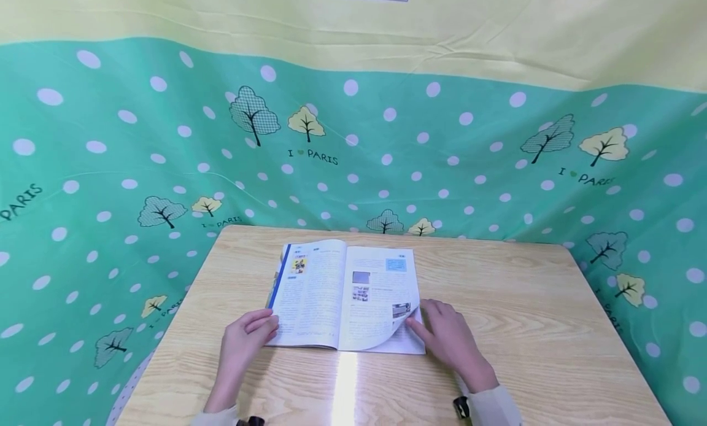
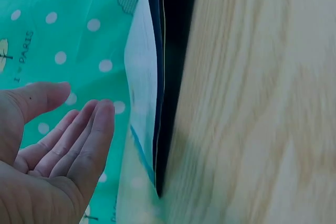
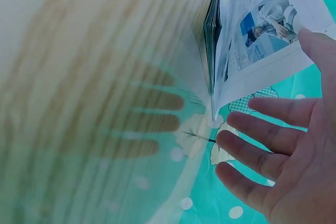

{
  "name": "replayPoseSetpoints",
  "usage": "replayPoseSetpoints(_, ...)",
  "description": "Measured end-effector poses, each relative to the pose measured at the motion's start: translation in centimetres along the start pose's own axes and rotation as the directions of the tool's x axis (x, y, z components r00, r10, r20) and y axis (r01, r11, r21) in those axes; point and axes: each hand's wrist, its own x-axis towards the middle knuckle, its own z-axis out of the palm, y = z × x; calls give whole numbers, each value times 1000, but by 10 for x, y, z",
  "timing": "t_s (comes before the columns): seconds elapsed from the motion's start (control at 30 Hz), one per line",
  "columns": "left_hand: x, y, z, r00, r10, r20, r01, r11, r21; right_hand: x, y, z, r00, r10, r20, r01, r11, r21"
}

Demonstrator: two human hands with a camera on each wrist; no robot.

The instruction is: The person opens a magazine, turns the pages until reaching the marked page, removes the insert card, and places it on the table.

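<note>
Between the two hands, an open book (image 1: pixel 345 294) lies on the tabletop (image 1: pixel 525 303). Left hand (image 1: pixel 243 340) rests with relaxed, open fingers at its lower left corner. Right hand (image 1: pixel 450 340) has straight fingers (image 3: pixel 262 135) beside the page's (image 1: pixel 386 328) curled corner, thumb touching it.

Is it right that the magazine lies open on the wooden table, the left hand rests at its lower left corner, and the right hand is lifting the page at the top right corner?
Not quite. The right hand lifts the page at the bottom right corner of the magazine, as the head view shows. The rest holds: it lies open on the wooden table, left hand at its lower left corner.
</note>
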Motion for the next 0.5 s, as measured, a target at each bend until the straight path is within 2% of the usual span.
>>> replayPoseSetpoints(0.13,1,4,18,998,30,49,-28,999,-43,0,-2,1,1000,-3,11,3,1000,-12)
replayPoseSetpoints(0.27,2,9,37,992,74,105,-65,994,-89,2,-4,3,999,-32,-12,32,999,5)
replayPoseSetpoints(0.5,-2,16,69,968,144,205,-122,986,-116,5,-15,7,991,-123,-51,125,992,24)
